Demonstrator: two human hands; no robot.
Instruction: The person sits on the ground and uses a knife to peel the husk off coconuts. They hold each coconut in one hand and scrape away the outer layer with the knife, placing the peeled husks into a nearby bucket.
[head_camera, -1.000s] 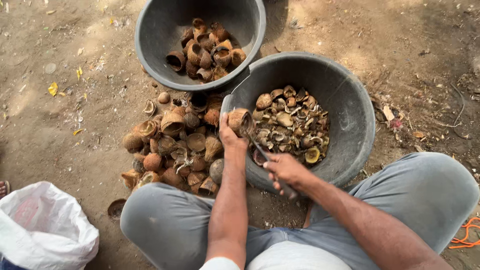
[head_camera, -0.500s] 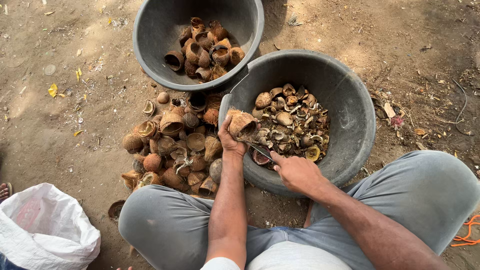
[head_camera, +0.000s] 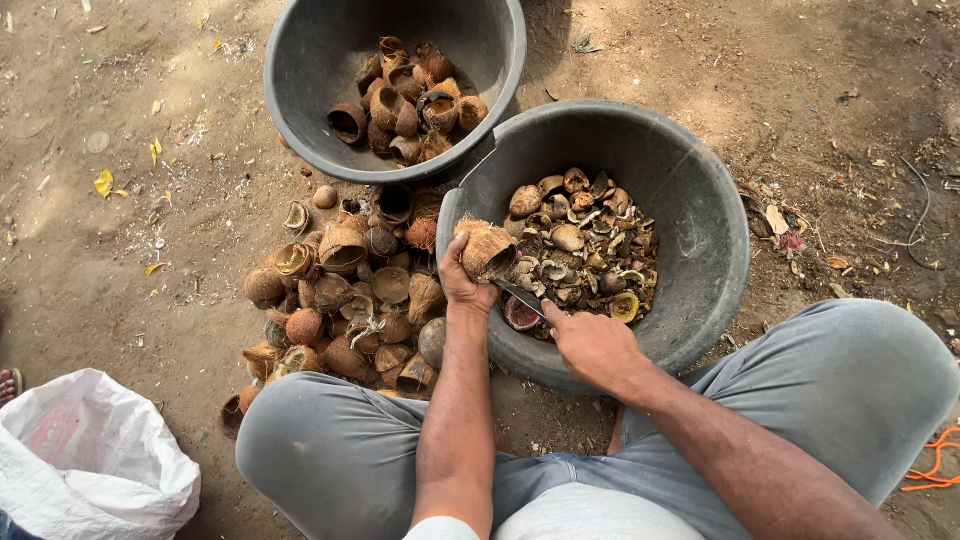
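A brown, fibrous half coconut shell (head_camera: 489, 250) is held at the near left rim of the dark grey round plastic tub (head_camera: 700, 215), so that whatever is pried out of it would seemingly drop among the pale and brown kernel pieces and husk scraps (head_camera: 585, 250) heaped in the tub's bottom. The shell is clasped from below by the left hand (head_camera: 462, 285), whose fingers are curled tightly around it, with the hollow apparently turned towards the tub's inside. A short knife with a dull metal blade (head_camera: 520, 297) is gripped by the right hand (head_camera: 590, 345), the fingers being closed on the handle and the blade tip set against the shell's lower edge, a position judged suited to levering. Just left of the tub, a loose pile of brown coconut shell halves (head_camera: 345, 300) lies on the bare dirt ground (head_camera: 120, 250), close to the left forearm, presumably so that it can be reached easily. Beyond it, a second dark grey plastic tub (head_camera: 300, 90) is set touching the first and holds a smaller heap of empty brown shells (head_camera: 410, 100). The work is framed by the grey trousers (head_camera: 330, 450) of the seated person, the knees being spread around the near tub. A crumpled white plastic sack (head_camera: 90, 460) lies at the lower left, well apart. Nothing is seen lying between the hands and the tub.
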